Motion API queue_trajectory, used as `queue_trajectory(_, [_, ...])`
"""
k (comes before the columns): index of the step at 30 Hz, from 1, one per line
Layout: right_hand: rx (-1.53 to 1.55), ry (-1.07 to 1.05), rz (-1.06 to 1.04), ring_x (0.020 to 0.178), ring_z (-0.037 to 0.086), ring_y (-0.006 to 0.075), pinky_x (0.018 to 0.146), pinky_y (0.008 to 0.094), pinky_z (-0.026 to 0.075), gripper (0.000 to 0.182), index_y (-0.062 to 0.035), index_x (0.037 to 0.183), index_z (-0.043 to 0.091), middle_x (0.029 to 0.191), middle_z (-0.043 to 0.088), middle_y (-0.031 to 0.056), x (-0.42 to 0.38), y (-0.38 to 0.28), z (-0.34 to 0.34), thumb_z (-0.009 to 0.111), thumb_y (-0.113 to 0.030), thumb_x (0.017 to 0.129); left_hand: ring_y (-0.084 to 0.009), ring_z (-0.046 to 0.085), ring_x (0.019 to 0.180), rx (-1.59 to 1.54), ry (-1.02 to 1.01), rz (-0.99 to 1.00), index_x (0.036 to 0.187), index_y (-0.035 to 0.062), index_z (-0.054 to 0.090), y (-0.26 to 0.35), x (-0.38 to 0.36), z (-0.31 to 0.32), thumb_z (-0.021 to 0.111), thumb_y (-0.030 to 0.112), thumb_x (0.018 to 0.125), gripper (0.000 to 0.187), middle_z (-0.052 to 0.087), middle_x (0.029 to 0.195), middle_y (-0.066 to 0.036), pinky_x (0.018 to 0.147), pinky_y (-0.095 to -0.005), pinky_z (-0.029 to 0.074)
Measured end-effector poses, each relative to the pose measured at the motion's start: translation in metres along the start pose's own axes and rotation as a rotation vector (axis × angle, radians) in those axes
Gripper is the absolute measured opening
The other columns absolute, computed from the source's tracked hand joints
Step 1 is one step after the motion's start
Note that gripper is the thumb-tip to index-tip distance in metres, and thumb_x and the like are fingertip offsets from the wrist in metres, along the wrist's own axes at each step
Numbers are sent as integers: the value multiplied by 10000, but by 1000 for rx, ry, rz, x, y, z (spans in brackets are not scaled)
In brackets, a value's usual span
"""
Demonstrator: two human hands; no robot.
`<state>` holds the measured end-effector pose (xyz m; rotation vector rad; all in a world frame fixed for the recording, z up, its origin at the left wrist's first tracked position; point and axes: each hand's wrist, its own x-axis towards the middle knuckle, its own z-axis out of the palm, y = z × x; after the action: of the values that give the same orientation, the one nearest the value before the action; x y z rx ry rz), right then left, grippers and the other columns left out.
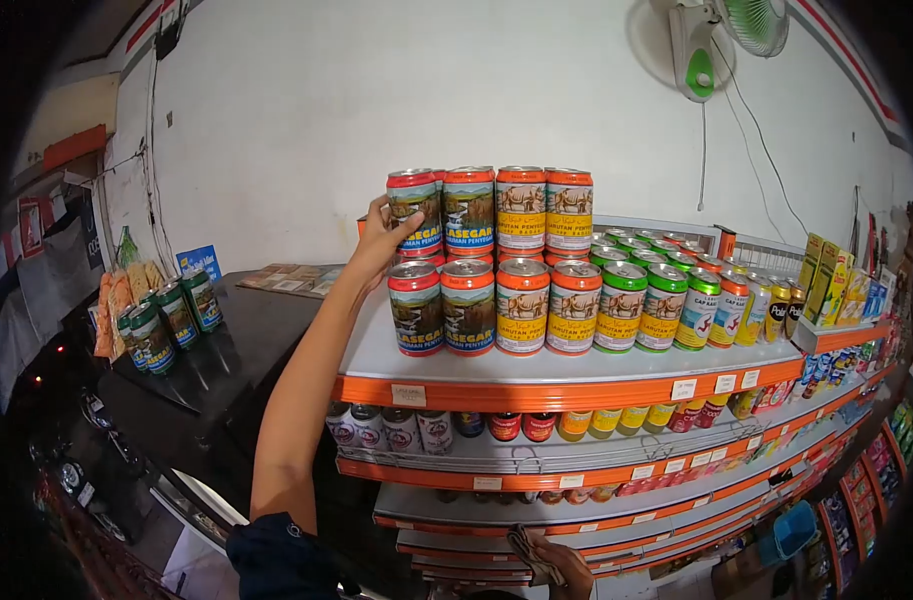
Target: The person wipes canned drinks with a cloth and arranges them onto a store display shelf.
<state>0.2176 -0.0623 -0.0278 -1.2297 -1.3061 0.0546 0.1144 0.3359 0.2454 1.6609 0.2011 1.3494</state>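
- White wall and a wall fan (721, 35) stand behind an orange-edged top shelf (576, 385), where drink cans are ranked in two tiers at the left end and one tier further right.
- An upper-tier can (413, 212) at the left corner of the stack is touched by the left hand (381, 240), whose fingers are laid against its side and partly wrapped round it (a full grip cannot be confirmed).
- That can stands upright, long axis vertical, pull-tab end up, label facing outward; it rests on the lower can (416, 308).
- Judged from this, the can is best kept plumb and centred on the rim below, with the label squared to its neighbours, and pushed gently so the row is not toppled.
- A folded cloth (528, 548) is held in the right hand (566, 572), low beside the bottom shelves, fingers closed on it.
- Green cans (166, 320) sit apart on a dark worktop (236, 370).
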Motion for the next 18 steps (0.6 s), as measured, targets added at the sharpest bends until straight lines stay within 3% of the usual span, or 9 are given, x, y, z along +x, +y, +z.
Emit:
queue_trajectory(5, [97, -41, 48, 925, 533, 307, 793, 369, 413, 241, -3, 982, 566, 990, 564, 168, -6, -5, 3, 446, -162, 847, -232, 415, 1072, 15, -18, -45, 1228, 24, 153, 3, -4, 1, 651, 244, 734, 736, 386, 1169, -177, 859, -373, 394])
queue_trajectory(8, [76, -50, 26, 923, 533, 305, 791, 365, 415, 237, 0, 988, 561, 989, 563, 172, -11, 5, 6, 446, -153, 849, -231, 447, 1038, 186, -41, -157, 1222, 18, 145, 9, -9, 0, 693, 311, 680, 825, 421, 1118, -189, 848, -366, 402])
queue_trajectory(10, [93, -50, 4, 923, 533, 306, 790, 366, 416, 235, 3, 990, 559, 990, 562, 170, -12, 6, 6, 451, -149, 847, -226, 480, 992, 558, -51, -141, 1190, -26, 220, 14, -18, -2, 738, 352, 609, 865, 466, 1046, -178, 828, -342, 410])
queue_trajectory(13, [103, -58, -4, 926, 533, 305, 790, 368, 417, 228, 3, 993, 557, 991, 561, 167, -9, 2, 7, 460, -139, 843, -226, 490, 974, 545, -17, -248, 1130, -71, 314, 15, -22, -6, 765, 354, 560, 842, 490, 1016, -163, 820, -318, 407])
queue_trajectory(18, [27, -101, -67, 942, 532, 302, 794, 382, 419, 226, -21, 1000, 564, 1010, 555, 170, -14, 9, 14, 454, -141, 844, -218, 488, 979, 516, 36, -236, 1083, -87, 380, 2, -11, -12, 786, 350, 523, 818, 482, 1049, -180, 829, -309, 394])
